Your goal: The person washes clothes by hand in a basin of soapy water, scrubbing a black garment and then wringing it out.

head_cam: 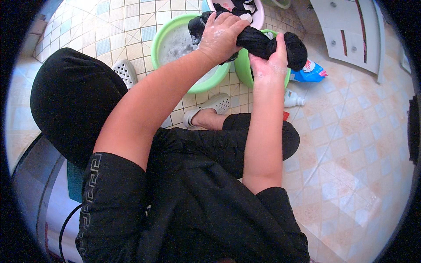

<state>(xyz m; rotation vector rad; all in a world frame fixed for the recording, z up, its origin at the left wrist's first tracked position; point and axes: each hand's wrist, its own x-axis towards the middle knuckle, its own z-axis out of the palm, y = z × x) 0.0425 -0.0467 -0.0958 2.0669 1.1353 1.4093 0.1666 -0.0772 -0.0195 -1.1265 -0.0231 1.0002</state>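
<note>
A wet-looking black cloth (255,41) is bunched into a thick twisted roll between my hands. My left hand (221,36) grips it from above, with suds on the skin. From below, my right hand (271,64) holds it near the other end, thumb upright along its side. Under the left hand stands a light-green basin (158,42) of foamy, greyish water. Beneath the right hand and the cloth is a green bucket (243,70), its contents mostly hidden.
A pink basin (260,14) with dark cloth stands behind. At right lie a blue plastic packet (310,74) and a white bottle (293,98) on the tiled floor (332,131). A white cabinet (345,29) stands beyond. My feet wear pale clogs (215,102).
</note>
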